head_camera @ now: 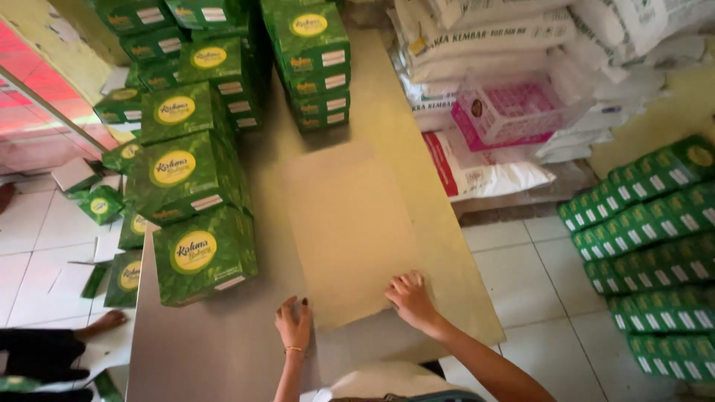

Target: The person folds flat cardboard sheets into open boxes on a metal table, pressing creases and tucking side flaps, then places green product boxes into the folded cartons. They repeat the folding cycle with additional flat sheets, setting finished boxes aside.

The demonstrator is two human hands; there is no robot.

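Observation:
A flat tan sheet of cardboard (346, 223) lies on a grey-brown table (216, 357). My left hand (293, 324) rests flat at the sheet's near left corner, fingers spread, with a thin bracelet at the wrist. My right hand (410, 298) presses on the sheet's near right corner, fingers apart. Neither hand grips anything. Green boxes with yellow oval labels (205, 257) are stacked on the table just left of the sheet.
More green boxes (309, 67) stand at the table's far end and in rows on the floor at the right (655, 246). White sacks (491, 45) and a pink crate (514, 112) pile up beyond. Another person's foot (104, 321) shows at the lower left on the tiles.

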